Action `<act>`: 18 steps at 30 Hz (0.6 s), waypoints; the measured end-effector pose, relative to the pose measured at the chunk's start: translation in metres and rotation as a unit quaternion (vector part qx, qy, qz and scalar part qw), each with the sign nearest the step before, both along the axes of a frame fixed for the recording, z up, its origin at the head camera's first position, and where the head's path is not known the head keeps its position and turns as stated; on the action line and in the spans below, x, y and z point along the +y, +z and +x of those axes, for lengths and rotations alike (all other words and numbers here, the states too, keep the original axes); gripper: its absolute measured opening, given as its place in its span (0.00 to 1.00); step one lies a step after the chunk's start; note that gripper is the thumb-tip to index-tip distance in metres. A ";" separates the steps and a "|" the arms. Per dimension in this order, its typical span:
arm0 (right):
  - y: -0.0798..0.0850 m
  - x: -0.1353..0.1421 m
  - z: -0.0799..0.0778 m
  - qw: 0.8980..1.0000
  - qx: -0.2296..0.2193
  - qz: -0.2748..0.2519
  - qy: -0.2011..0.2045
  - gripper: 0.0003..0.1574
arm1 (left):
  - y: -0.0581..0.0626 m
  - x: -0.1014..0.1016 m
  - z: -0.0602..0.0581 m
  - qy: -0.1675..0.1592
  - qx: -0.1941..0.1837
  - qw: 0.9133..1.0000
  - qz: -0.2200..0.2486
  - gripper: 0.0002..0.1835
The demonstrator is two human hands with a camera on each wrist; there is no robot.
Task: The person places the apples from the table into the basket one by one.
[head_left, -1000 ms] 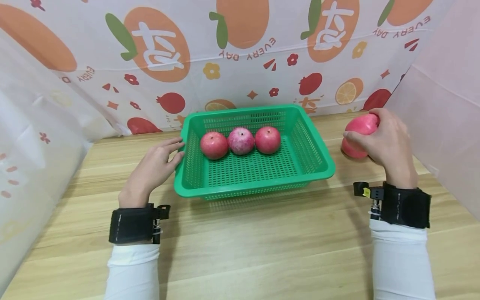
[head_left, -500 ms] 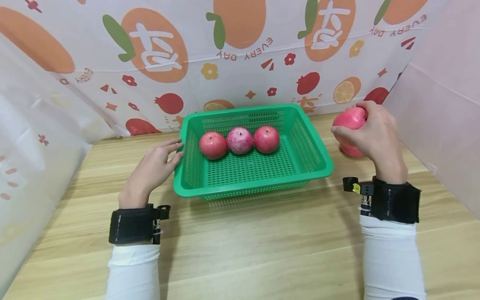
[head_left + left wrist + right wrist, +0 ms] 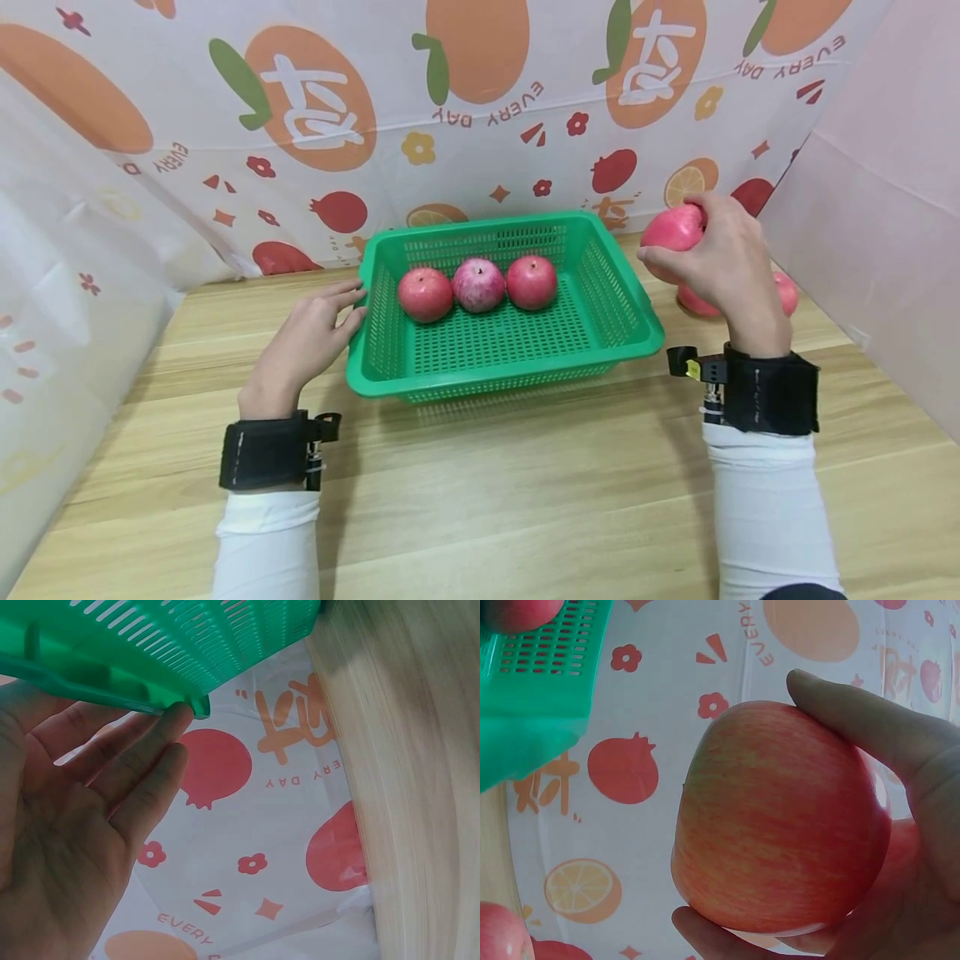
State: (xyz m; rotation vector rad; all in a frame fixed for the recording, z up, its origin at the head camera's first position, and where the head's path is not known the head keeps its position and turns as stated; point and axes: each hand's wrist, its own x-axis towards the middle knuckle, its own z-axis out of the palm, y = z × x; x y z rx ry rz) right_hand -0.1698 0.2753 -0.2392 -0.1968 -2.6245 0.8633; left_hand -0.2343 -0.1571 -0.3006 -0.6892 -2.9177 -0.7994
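Note:
My right hand point(image 3: 731, 267) grips a red apple point(image 3: 673, 229) between thumb and fingers, just right of the green basket point(image 3: 510, 364). In the right wrist view the held apple point(image 3: 780, 817) fills the middle, fingers and thumb on opposite sides of it. My left hand point(image 3: 303, 346) rests at the basket's left rim, fingers nearly straight. The left wrist view shows those fingertips point(image 3: 176, 720) touching the underside of the basket's rim point(image 3: 150, 705). Inside the basket three apples stand in a row: a left one point(image 3: 425, 295), a mottled purplish one point(image 3: 478, 285) and a right one point(image 3: 532, 282).
On the wooden table point(image 3: 525, 500) behind my right hand sit more apples, one point(image 3: 697, 302) partly covered by the hand and another point(image 3: 785, 293) beside the wrist. A fruit-printed sheet point(image 3: 480, 150) hangs along the back, with pale sheeting point(image 3: 877, 217) on the right.
My right hand has lifted the apple and carried it left towards the basket, uncovering another apple by the wrist. The left hand and basket stay in place.

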 end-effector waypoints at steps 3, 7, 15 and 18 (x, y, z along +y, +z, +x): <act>0.002 -0.002 0.000 1.000 0.004 -0.004 0.002 0.50 | 0.000 0.000 0.000 0.000 0.002 1.000 0.000 0.23; 0.002 -0.004 -0.001 1.000 0.004 -0.007 0.005 0.49 | 0.000 0.001 0.000 -0.001 0.003 1.000 0.001 0.23; 0.006 -0.012 -0.003 1.000 0.002 -0.008 0.018 0.49 | -0.001 0.001 0.000 -0.001 0.004 1.000 0.000 0.23; 0.008 -0.016 -0.004 1.000 0.004 -0.013 0.022 0.48 | -0.001 0.001 0.000 -0.002 0.007 1.000 0.003 0.23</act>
